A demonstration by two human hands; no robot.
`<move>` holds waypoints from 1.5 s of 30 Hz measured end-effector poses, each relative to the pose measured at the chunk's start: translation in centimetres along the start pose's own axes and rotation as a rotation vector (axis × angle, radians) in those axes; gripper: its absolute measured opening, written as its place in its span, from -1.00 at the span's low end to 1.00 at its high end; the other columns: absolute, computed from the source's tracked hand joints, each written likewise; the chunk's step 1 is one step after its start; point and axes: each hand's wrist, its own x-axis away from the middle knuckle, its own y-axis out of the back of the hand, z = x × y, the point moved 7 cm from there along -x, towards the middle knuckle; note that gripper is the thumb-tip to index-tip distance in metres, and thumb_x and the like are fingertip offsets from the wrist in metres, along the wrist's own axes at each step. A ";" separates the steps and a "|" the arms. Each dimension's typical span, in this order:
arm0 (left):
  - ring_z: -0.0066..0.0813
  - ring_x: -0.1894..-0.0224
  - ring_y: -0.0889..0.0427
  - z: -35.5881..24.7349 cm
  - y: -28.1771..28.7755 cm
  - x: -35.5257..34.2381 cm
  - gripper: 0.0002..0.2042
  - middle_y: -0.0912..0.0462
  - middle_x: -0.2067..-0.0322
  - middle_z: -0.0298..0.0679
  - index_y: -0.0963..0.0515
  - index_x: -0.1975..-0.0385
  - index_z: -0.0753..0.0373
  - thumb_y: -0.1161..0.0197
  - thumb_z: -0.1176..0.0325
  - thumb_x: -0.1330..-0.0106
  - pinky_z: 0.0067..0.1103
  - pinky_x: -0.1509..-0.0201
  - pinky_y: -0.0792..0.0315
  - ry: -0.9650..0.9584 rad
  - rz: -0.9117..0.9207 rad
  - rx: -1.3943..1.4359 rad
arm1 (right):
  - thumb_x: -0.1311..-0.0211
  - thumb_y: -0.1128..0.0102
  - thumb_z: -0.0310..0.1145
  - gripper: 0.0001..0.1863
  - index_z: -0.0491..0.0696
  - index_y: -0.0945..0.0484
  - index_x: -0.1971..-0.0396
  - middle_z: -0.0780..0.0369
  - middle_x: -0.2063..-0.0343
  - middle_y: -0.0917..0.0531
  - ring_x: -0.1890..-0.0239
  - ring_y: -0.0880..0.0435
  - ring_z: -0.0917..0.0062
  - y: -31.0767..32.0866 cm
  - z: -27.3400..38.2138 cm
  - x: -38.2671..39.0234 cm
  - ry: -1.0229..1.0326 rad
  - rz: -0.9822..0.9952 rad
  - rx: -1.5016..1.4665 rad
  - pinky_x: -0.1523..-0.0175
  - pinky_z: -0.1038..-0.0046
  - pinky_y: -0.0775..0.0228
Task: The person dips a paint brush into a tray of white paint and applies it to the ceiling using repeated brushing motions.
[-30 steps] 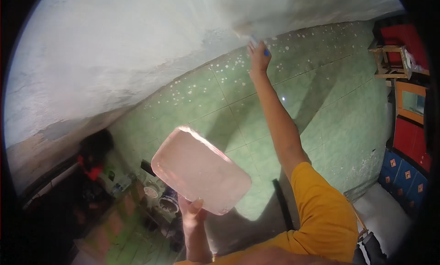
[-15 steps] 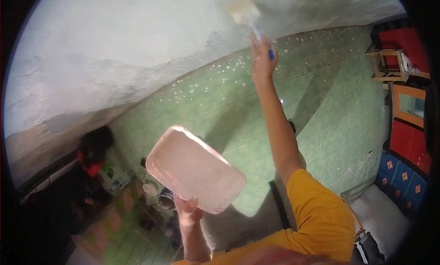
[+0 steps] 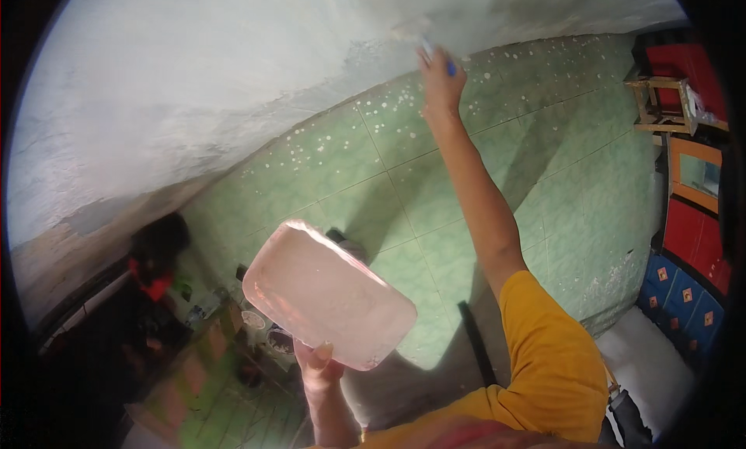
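Note:
My right hand (image 3: 443,80) is stretched far forward and closed round the blue handle of a paintbrush (image 3: 427,43). The brush's head is smeared by motion and lies against the lower part of the whitish wall (image 3: 194,60). Close to my body, my left hand (image 3: 317,363) grips the near edge of a pale pink rectangular tub (image 3: 330,294), thumb on top and fingers hidden underneath. A pinkish-white layer, perhaps paint, covers the tub's inside.
White drops speckle the green tiled floor (image 3: 482,177) along the wall. A wooden stool (image 3: 664,107) stands at far right, near an orange-framed mirror (image 3: 699,175) and a white cushion-like thing (image 3: 641,360). Dark clutter (image 3: 155,294) fills the left side. A dark strip (image 3: 475,344) lies on the floor.
The brush has moved a little lower on the wall and its head now looks flattened and foreshortened. My right hand has tilted with it. The tub has shifted slightly downward.

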 end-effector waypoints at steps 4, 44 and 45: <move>-0.25 -0.10 -0.34 -1.1 -1.3 0.5 -0.13 -0.29 -0.06 -0.09 -0.02 -0.23 0.40 -0.33 0.25 0.09 -0.36 -0.14 -0.26 0.009 0.063 0.021 | -0.33 0.04 -0.34 -0.55 -0.46 -0.27 0.01 -0.01 0.08 -0.47 0.03 -0.56 0.27 -2.4 8.9 3.6 0.142 0.165 -0.055 -0.10 0.40 -0.44; -0.13 -0.07 -0.41 1.0 0.3 -1.8 -0.18 -0.36 -0.05 -0.08 -0.15 -0.19 0.36 -0.29 0.13 0.11 -0.28 -0.10 -0.36 -0.069 0.004 -0.091 | -0.31 -0.03 -0.32 -0.57 -0.41 -0.30 0.03 0.02 0.09 -0.47 -0.02 -0.52 0.24 4.8 -5.5 -1.2 0.059 0.058 -0.213 -0.16 0.33 -0.39; -0.13 -0.07 -0.41 1.4 0.5 -2.0 -0.18 -0.36 -0.06 -0.07 -0.15 -0.20 0.35 -0.28 0.14 0.12 -0.28 -0.10 -0.35 -0.066 -0.003 -0.091 | -0.31 -0.03 -0.32 -0.57 -0.41 -0.30 0.03 0.02 0.09 -0.47 -0.02 -0.52 0.24 6.0 -7.4 -1.8 0.054 0.056 -0.214 -0.16 0.33 -0.39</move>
